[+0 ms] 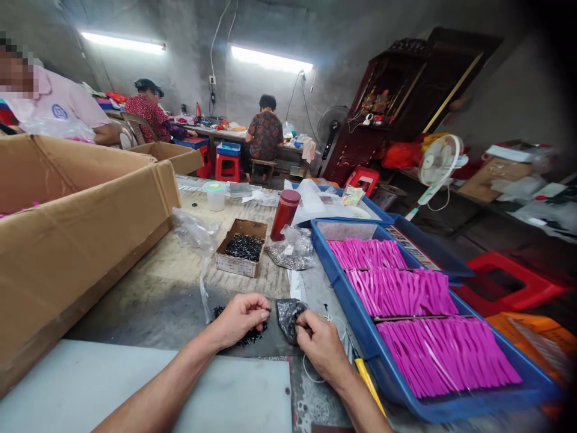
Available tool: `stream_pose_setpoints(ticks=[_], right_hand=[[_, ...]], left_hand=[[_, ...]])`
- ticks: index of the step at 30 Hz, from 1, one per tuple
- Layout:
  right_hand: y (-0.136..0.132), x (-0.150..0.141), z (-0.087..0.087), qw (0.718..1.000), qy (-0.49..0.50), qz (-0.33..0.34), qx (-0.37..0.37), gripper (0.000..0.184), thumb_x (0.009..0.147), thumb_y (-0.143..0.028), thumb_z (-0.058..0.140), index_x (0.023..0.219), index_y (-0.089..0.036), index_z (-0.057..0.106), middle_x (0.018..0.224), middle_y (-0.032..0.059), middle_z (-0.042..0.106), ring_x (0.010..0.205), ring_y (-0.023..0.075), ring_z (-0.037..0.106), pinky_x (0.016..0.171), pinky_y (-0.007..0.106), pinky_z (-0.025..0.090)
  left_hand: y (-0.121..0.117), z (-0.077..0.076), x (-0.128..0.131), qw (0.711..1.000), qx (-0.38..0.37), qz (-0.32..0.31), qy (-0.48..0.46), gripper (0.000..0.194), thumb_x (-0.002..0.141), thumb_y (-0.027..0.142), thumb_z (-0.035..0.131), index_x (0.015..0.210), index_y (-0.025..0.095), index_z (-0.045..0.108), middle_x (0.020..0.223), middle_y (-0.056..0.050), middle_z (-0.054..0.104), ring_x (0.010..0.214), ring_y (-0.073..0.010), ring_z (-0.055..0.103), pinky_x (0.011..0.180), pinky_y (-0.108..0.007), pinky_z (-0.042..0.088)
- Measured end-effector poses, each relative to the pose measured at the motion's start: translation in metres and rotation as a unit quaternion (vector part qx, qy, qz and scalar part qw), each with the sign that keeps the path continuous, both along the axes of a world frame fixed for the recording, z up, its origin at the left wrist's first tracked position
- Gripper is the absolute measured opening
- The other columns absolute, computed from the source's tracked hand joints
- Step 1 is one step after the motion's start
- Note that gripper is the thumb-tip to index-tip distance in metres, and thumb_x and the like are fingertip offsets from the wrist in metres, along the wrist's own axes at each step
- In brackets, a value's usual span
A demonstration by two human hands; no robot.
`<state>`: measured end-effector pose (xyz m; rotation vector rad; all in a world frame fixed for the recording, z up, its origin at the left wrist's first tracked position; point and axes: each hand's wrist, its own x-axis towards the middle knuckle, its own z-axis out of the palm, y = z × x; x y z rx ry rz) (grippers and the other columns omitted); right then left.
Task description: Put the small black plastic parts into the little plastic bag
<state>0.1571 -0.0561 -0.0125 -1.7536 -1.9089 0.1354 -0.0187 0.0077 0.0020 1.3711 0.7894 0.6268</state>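
My left hand (pixel 243 317) is closed in a pinch above a heap of small black parts (pixel 252 338) on the dark work surface. A dark bit shows at its fingertips, apparently one small black part. To its right lies a small black plastic bag (pixel 285 314). My right hand (pixel 321 341) has its fingers curled on the bag's right side, and its fingertips are partly hidden. Beyond the hands stands an open cardboard box (pixel 237 264) full of small dark metal-looking pieces. A clear bag of small silvery pieces (pixel 293 255) lies beside that box.
A blue tray (pixel 336 279) with rows of magenta strips (pixel 401 291) borders the right side. A large cardboard carton (pixel 90 240) walls off the left. A yellow-handled tool (pixel 369 385), white board (pixel 180 385) and red canister (pixel 285 215) lie around. Several people sit further back.
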Motion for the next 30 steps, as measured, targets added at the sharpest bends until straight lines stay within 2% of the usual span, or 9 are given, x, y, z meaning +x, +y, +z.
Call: stream_pose_setpoints(ticks=[3,8,11,13,15,17,21,26,30], right_hand=[[-0.001,0.0,0.002,0.998,0.049,-0.014,-0.022,0.016,0.063,-0.012,0.039,0.059,-0.018,0.053,0.05,-0.0016,0.053,0.048,0.0126,0.049,0.046,0.021,0.036],[-0.005,0.0,0.008,0.988,0.151,-0.007,-0.028,0.033,0.062,-0.011,0.04,0.087,-0.017,0.06,0.07,0.0027,0.064,0.063,0.0158,0.058,0.057,0.024,0.044],[-0.007,0.0,0.011,0.981,0.191,0.013,-0.025,0.029,0.065,-0.012,0.041,0.083,-0.018,0.063,0.077,0.0043,0.065,0.074,0.0175,0.058,0.066,0.026,0.044],[-0.009,-0.002,0.011,0.972,0.23,0.01,-0.04,0.024,0.067,-0.013,0.043,0.08,-0.018,0.062,0.076,0.0042,0.064,0.073,0.0176,0.057,0.067,0.027,0.043],[-0.011,-0.006,0.011,0.953,0.295,-0.002,-0.064,0.017,0.069,-0.017,0.046,0.078,-0.017,0.061,0.071,0.0031,0.062,0.068,0.0167,0.056,0.062,0.026,0.043],[-0.012,-0.01,0.011,0.922,0.378,-0.009,-0.084,0.011,0.068,-0.022,0.05,0.074,-0.017,0.059,0.064,0.0007,0.059,0.058,0.0143,0.053,0.054,0.023,0.041],[-0.013,-0.022,0.01,0.859,0.503,-0.031,-0.093,0.014,0.064,-0.029,0.057,0.065,-0.016,0.056,0.049,-0.0042,0.049,0.044,0.0094,0.043,0.043,0.02,0.035],[-0.013,-0.032,0.01,0.823,0.557,-0.054,-0.099,0.019,0.06,-0.034,0.059,0.06,-0.015,0.054,0.047,-0.0042,0.048,0.042,0.008,0.038,0.039,0.019,0.031],[-0.012,-0.035,0.011,0.806,0.578,-0.063,-0.113,0.02,0.059,-0.034,0.059,0.059,-0.014,0.054,0.047,-0.0043,0.047,0.042,0.0076,0.036,0.04,0.019,0.03]], left_hand=[[-0.002,-0.003,0.002,1.0,0.007,-0.013,0.009,0.017,0.064,0.028,0.057,0.065,0.013,0.05,0.053,0.005,0.044,0.045,-0.0061,0.042,0.047,-0.017,0.031],[-0.004,-0.006,0.004,0.999,0.028,-0.031,0.016,0.015,0.067,0.027,0.055,0.065,0.013,0.052,0.053,0.005,0.043,0.047,-0.0065,0.041,0.047,-0.017,0.031],[-0.005,-0.007,0.004,0.998,0.046,-0.039,0.023,0.014,0.068,0.026,0.053,0.066,0.013,0.053,0.052,0.005,0.042,0.047,-0.0067,0.038,0.047,-0.017,0.029],[-0.006,-0.006,0.004,0.997,0.061,-0.043,0.034,0.014,0.069,0.026,0.053,0.066,0.012,0.054,0.051,0.005,0.04,0.047,-0.0066,0.035,0.046,-0.017,0.027],[-0.007,-0.004,0.004,0.995,0.08,-0.042,0.045,0.014,0.069,0.025,0.052,0.066,0.012,0.055,0.051,0.005,0.04,0.048,-0.0068,0.033,0.045,-0.016,0.026],[-0.009,-0.001,0.005,0.993,0.1,-0.036,0.053,0.014,0.069,0.025,0.053,0.065,0.012,0.057,0.052,0.004,0.042,0.05,-0.0074,0.034,0.045,-0.016,0.027],[-0.011,0.004,0.007,0.989,0.13,-0.032,0.055,0.013,0.068,0.024,0.053,0.065,0.013,0.059,0.057,0.002,0.05,0.055,-0.0096,0.041,0.051,-0.017,0.032],[-0.013,0.007,0.008,0.988,0.143,-0.033,0.055,0.013,0.069,0.023,0.053,0.065,0.013,0.06,0.06,0.001,0.054,0.059,-0.0113,0.045,0.056,-0.019,0.035],[-0.013,0.006,0.008,0.988,0.143,-0.032,0.053,0.013,0.069,0.023,0.053,0.066,0.013,0.06,0.06,0.001,0.054,0.059,-0.0115,0.046,0.057,-0.019,0.035]])
